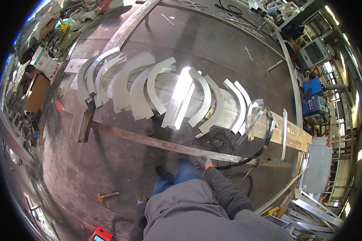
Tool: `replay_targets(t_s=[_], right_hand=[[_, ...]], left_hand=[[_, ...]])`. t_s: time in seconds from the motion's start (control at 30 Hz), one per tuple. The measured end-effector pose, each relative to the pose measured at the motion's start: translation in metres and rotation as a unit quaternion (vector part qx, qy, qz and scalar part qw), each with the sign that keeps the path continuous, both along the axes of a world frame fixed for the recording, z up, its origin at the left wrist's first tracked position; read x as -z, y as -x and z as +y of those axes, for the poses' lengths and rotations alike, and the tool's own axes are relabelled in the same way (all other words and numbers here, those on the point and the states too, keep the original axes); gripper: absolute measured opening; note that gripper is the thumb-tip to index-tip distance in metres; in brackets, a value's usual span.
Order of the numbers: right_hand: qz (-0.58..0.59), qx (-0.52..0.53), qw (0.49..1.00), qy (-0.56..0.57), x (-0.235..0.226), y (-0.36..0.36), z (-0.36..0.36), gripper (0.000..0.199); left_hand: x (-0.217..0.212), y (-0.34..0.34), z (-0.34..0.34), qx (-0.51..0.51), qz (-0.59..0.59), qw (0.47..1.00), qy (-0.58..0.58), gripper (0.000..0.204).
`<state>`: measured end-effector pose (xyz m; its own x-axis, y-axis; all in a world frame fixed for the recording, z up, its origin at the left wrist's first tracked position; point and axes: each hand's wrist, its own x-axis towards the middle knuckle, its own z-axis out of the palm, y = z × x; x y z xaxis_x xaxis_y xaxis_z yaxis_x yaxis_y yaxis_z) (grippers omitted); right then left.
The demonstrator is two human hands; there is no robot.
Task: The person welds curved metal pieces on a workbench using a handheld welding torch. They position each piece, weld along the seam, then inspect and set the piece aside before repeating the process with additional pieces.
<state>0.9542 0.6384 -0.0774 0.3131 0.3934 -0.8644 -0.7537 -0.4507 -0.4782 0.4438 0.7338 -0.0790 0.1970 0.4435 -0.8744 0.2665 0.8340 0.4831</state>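
My right hand [200,162], in a grey glove with an orange cuff, is in front of my right leg, over the near edge of a long steel bar [157,143]. Its fingers look curled, but whether they hold anything is not clear. A thick black hose [251,157] runs up behind that wrist. My left hand [142,199], also gloved, hangs low at my left side, its fingers too small to make out. Ahead, curved pale metal profiles [138,90] lie in overlapping groups across a bench, with straight shiny bars [180,98] among them.
A mallet [107,196] lies on the floor at my left, and a red device [100,234] sits lower down. Scrap, bags and a cardboard box [37,93] are heaped at far left. Steel frame rails [130,28] border the work area. Blue machine units [313,105] stand at right.
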Motion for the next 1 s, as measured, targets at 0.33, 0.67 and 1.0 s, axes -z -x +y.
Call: replay_targets(t_s=[0.33,0.67,1.0], right_hand=[[-0.242,0.062,0.963,0.1,0.039,-0.186,0.022,0.054],[-0.603,0.154,0.694,0.362,-0.058,-0.31,-0.079,0.082],[-0.519,0.168,0.808,0.221,-0.041,-0.376,-0.1,0.049]], left_hand=[[-0.035,-0.179,0.11,0.048,0.08,0.989,-0.113,0.026],[-0.077,-0.363,0.033,0.209,0.021,0.972,-0.105,0.026],[-0.128,-0.443,0.047,0.321,-0.001,0.938,-0.129,0.024]])
